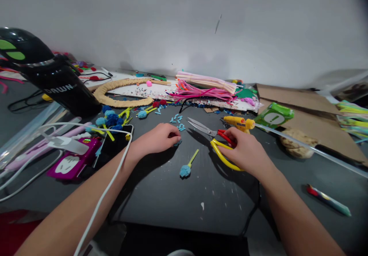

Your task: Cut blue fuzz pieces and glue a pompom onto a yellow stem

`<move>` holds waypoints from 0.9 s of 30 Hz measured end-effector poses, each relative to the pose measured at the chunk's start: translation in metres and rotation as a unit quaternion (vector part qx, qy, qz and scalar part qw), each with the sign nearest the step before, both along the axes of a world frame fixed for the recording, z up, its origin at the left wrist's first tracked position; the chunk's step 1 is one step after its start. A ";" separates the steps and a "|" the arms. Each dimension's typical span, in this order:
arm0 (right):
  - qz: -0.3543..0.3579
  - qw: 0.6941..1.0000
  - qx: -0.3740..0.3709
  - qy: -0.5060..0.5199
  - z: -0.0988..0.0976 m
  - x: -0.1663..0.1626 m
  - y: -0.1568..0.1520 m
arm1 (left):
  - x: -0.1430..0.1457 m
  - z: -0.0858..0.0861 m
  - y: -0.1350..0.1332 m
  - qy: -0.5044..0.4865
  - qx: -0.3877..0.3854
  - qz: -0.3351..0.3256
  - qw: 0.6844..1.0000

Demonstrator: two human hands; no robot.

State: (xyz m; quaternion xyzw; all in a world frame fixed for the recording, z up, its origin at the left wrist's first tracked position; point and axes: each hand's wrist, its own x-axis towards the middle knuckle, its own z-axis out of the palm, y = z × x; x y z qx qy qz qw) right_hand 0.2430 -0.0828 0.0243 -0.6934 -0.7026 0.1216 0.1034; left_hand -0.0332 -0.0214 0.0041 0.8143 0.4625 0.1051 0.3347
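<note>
My left hand [161,137] rests at the table's middle with its fingers curled together. A bit of light blue fuzzy material [178,142] shows at its fingertips; whether they grip it is hidden. My right hand [244,146] holds a pair of scissors [201,127] by red and yellow handles, blades slightly apart and pointing up-left. Just beyond my left fingertips lie several short light blue pipe cleaner pieces [181,127]. Between my hands and nearer me is a light blue fuzzy flower with a yellow-green stem [185,170].
A black bottle [67,83] and a purple phone-like gadget [73,160] with a white cable stand left. Blue pompom flowers [113,119] lie behind my left arm. Pink pipe cleaner bundles [204,89] are at the back. A yellow glue gun [237,122] and green packet [274,114] lie right.
</note>
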 end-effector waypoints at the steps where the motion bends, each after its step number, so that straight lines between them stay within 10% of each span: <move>1: 0.000 1.000 -0.001 0.000 0.000 0.000 0.000 | 0.001 -0.001 0.000 -0.008 -0.015 -0.004 1.000; 6: -0.007 1.000 0.002 0.004 0.001 0.001 0.000 | -0.003 0.003 0.003 -0.071 -0.069 0.010 0.995; 10: -0.008 1.000 0.009 0.008 0.002 0.003 0.000 | -0.020 0.008 0.012 0.031 0.113 0.116 0.986; 27: 0.002 1.000 0.009 0.019 0.004 -0.001 -0.002 | -0.015 -0.010 0.012 0.087 0.120 -0.018 0.989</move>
